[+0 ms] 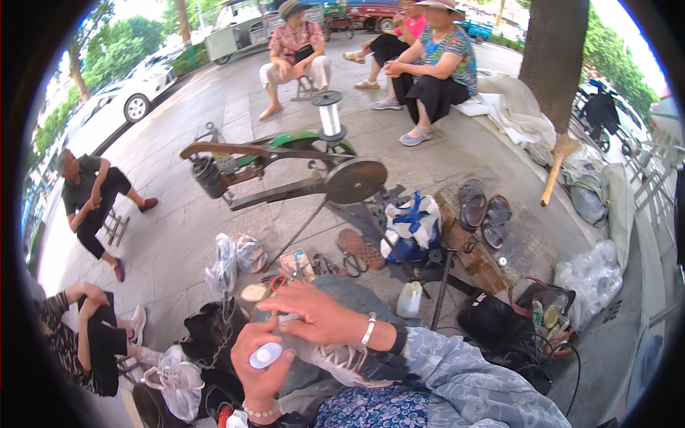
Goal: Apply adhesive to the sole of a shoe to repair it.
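My left hand (262, 367), with a beaded bracelet at the wrist, is closed around a small white bottle (265, 355) whose round end faces up. Just beside it my right hand (317, 314) bends over the toe of a light lace-up shoe (342, 362), fingers and thumb closed on it. The shoe lies across my lap, and my right hand hides its front end. What lies between the two hands' fingertips is mostly covered. A grey cloth (357, 294) is spread over my knees.
A hand-cranked sewing machine (285, 167) with a thread spool (330, 118) stands ahead. Around me lie sandals (472, 205), a shoe sole (360, 250), scissors (353, 265), a blue-white bag (414, 225), a white bottle (409, 299) and a bagged shoe (178, 381). Several people sit nearby.
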Tool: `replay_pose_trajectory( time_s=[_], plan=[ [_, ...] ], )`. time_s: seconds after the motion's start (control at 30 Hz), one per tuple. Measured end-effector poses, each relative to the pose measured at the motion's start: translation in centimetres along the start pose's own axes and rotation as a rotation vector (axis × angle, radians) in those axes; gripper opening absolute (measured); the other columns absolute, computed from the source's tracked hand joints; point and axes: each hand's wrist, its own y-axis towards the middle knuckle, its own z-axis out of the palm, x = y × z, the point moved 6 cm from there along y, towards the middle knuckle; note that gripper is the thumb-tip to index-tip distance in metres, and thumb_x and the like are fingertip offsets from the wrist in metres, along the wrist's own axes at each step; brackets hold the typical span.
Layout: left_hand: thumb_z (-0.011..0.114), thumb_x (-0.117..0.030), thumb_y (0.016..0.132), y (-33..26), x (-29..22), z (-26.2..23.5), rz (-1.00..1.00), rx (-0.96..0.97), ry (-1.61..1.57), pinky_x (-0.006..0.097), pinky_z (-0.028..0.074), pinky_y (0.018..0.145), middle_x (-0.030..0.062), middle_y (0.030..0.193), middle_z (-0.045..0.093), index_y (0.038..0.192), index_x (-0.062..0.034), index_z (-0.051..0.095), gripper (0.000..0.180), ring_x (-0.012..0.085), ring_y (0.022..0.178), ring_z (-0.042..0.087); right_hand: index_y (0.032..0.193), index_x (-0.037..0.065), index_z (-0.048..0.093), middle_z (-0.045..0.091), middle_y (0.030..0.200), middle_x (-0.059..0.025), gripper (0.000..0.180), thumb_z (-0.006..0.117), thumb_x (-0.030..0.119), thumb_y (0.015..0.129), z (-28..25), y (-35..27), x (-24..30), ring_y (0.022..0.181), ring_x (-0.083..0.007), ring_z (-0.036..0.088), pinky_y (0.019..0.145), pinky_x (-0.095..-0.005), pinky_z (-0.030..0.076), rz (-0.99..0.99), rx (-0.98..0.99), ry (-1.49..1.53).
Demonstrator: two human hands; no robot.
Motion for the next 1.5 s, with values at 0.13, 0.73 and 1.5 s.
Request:
replay_pose_trajectory(
  time_s=[0.13,0.73,1.5],
  plan=[
    [0.079,-0.009,0.057,-0.2,0.5,-0.2,-0.009,-0.020,-0.024,0.034,0.047,0.077,0.0175,0.095,0.064,0.081,-0.0015,0.064,0.029,0.0252,0.086,0.062,0.127,0.012,0.056,0.059,0.111,-0.0094,0.049,0.065,0.010,0.079,0.3,0.1,-0.1,0.106,-0.0290,0.052,0.097,-0.0406,0.036,-0.004,-0.013,-0.016],
    [0.078,-0.013,0.062,-1.0,0.4,0.2,-0.042,-0.042,-0.100,0.034,0.046,0.083,0.0164,0.100,0.062,0.085,-0.0018,0.062,0.030,0.0237,0.092,0.061,0.125,0.011,0.056,0.058,0.112,-0.0107,0.045,0.063,0.014,0.080,0.4,-0.4,0.3,0.105,-0.0319,0.050,0.095,-0.0420,0.036,0.005,0.005,-0.037],
    [0.075,-0.002,0.061,-0.2,-0.7,1.3,0.082,0.065,-0.092,0.035,0.048,0.081,0.0218,0.121,0.060,0.085,-0.0042,0.065,0.026,0.0281,0.094,0.064,0.129,0.003,0.053,0.060,0.106,-0.0090,0.054,0.066,0.004,0.077,-2.0,0.0,0.6,0.102,-0.0211,0.057,0.093,-0.0333,0.043,0.061,0.014,0.082]
  ],
)
